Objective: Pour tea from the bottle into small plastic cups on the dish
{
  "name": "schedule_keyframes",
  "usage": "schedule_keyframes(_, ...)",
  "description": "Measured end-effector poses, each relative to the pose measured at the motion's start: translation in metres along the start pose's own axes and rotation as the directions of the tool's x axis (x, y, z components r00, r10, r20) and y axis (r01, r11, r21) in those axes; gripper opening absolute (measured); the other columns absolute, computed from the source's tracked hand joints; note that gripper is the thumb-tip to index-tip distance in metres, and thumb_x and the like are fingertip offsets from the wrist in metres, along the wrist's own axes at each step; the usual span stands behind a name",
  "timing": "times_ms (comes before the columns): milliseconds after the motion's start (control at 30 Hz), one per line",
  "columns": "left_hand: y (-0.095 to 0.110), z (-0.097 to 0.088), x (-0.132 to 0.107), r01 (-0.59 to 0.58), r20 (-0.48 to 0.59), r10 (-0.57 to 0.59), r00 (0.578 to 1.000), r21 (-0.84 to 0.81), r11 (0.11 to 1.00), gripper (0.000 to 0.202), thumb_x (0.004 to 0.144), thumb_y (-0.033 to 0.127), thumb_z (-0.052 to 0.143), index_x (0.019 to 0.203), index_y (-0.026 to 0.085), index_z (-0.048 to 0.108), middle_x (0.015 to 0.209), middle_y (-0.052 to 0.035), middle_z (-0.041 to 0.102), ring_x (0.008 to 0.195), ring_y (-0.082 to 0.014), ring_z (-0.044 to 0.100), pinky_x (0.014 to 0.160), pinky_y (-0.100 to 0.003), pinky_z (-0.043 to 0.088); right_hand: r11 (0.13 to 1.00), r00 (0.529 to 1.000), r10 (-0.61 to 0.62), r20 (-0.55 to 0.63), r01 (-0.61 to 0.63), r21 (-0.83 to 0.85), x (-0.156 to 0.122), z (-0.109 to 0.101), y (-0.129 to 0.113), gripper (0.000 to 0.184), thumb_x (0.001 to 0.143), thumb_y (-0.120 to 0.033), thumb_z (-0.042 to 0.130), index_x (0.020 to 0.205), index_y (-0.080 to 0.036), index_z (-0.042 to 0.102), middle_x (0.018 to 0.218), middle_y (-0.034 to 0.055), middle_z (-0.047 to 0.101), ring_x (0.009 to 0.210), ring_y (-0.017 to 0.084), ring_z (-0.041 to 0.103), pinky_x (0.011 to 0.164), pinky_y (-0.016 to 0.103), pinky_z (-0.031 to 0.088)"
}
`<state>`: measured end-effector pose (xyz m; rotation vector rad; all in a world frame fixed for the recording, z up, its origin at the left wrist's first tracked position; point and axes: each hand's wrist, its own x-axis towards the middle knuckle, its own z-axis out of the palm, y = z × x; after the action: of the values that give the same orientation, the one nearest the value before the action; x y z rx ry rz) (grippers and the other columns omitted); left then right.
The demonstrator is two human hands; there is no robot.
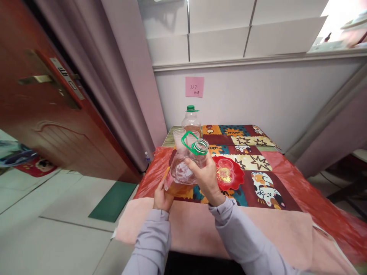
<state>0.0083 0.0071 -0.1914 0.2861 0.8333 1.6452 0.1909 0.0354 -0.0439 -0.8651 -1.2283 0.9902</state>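
Observation:
I hold a large clear plastic jug [183, 170] with amber liquid in its bottom and a green handle ring at its open neck, tilted toward the right. My left hand [162, 198] is closed under its base. My right hand [205, 177] is wrapped around its upper side near the neck. Just right of the jug's mouth a small clear plastic cup [225, 166] stands on a red plate [233, 179]. Behind the jug are two more clear cups [179, 136] and a second bottle [191, 119] with a green cap.
The table carries a colourful cat-print cloth [263, 189] over red plastic sheeting [315, 202] and a pink towel [258, 229] at the near edge. A red door [57, 114] stands open at the left, with a curtain beside it. A pink note [194, 86] sticks on the wall.

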Motion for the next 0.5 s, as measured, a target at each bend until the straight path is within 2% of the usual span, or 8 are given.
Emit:
schedule_keyframes(267,0.004,0.007,-0.008,-0.08,0.075,0.074,0.994,0.082,0.993,0.044,0.102,0.044,0.045,0.125,0.023,0.076,0.13,-0.0126,0.078,0.144,-0.0354,0.06,0.114,-0.062,0.051,0.977,0.997,0.012,-0.07,0.004,0.214,0.005,0.014,0.001,0.053,0.078,-0.051,0.087,0.117,-0.021,0.067,0.112,0.007,0.08,0.1,0.024,0.075,0.099,0.043,0.059)
schedule_keyframes(367,0.006,0.01,-0.01,-0.089,0.078,0.083,0.994,0.079,0.993,0.046,0.102,0.05,0.046,0.126,0.023,0.075,0.135,-0.0131,0.076,0.143,-0.0368,0.061,0.115,-0.062,0.051,0.968,0.996,0.032,-0.082,-0.01,0.252,0.003,0.018,0.01,0.054,0.078,-0.051,0.087,0.119,-0.021,0.068,0.115,0.0078,0.08,0.104,0.025,0.075,0.103,0.045,0.058)
schedule_keyframes(500,0.007,0.017,-0.01,-0.176,0.058,0.174,0.983,0.038,0.984,0.054,0.1,0.06,0.049,0.133,0.025,0.072,0.15,-0.0114,0.068,0.146,-0.0367,0.057,0.118,-0.059,0.049,0.954,0.996,0.048,-0.069,-0.025,0.299,0.001,0.017,0.028,0.057,0.079,-0.053,0.086,0.122,-0.02,0.068,0.122,0.011,0.08,0.111,0.028,0.075,0.108,0.049,0.057)
